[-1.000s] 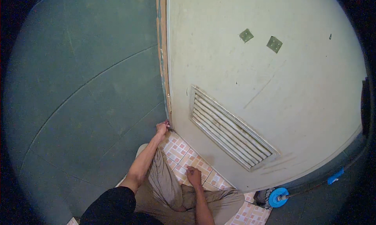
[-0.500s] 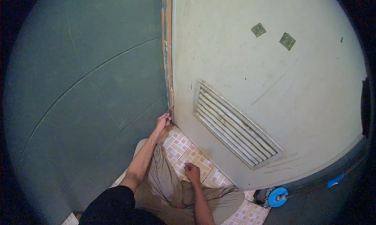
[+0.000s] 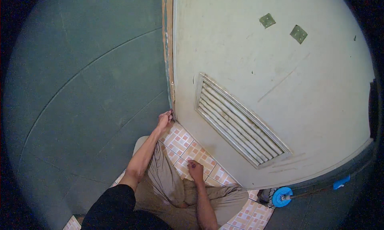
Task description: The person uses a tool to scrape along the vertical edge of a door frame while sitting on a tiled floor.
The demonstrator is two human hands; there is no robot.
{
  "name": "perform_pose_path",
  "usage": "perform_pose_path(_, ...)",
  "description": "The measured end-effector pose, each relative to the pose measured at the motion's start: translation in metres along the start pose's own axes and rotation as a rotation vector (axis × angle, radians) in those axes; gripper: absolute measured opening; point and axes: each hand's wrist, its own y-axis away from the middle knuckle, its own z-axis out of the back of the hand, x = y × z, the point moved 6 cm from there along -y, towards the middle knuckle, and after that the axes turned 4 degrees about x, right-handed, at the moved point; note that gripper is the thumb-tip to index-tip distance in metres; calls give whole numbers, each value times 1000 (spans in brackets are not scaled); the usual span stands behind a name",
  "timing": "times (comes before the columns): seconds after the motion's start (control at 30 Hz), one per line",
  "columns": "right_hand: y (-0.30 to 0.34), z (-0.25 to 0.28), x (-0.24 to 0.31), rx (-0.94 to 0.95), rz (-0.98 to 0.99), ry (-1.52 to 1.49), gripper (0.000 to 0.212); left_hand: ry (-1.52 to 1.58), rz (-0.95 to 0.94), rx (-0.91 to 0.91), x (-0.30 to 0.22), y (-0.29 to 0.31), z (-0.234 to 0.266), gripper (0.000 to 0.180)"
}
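My left hand (image 3: 165,119) reaches to the foot of the worn wooden door frame (image 3: 171,76), its fingers closed against the frame's edge. A small dark patch shows at its fingertips, but I cannot make out whether it is something held. Above the tiled floor (image 3: 179,141), between my knees, my right hand (image 3: 196,171) is closed with its fingers curled in. Whatever it may hold is hidden. Right of the frame stands a pale door (image 3: 224,42) with a slatted vent (image 3: 240,122) low in it.
A dark green wall (image 3: 92,98) rises close on my left. Beyond my right knee, by the door's lower edge, lies a blue disc-shaped thing (image 3: 277,197) on a rod, with a blue piece (image 3: 341,182) farther along. Two green square patches, one a diamond-shaped patch (image 3: 299,34), mark the door.
The view has shifted a little, so the door, vent and frame sit slightly higher. My left hand stays at the frame's foot, and my right hand is still closed above the floor.
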Motion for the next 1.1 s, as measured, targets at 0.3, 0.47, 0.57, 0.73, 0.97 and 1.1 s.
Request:
perform_pose_path(0.3, -6, -8, -4, -1, 7, 95, 21, -201, -32, -51, -10, 3, 18, 30)
perform_pose_path(0.47, -6, -2, -15, 11, -17, 63, 21, -114, 80, -109, 11, -2, 6, 28)
perform_pose_path(0.57, -3, -5, -3, 1, -8, 21, 25, -14, 40, -82, 6, -3, 11, 28)
perform_pose_path(0.73, -4, 1, -13, -12, -31, 64, 23, -257, -145, -78, -20, 11, -4, 30)
perform_pose_path(0.97, -7, -14, -6, -15, -21, -6, 21, -359, -89, -182, 3, -17, 37, 32)
perform_pose_path(1.1, -4, -6, -4, 5, -19, 50, 23, -443, 59, -201, 26, -23, 37, 30)
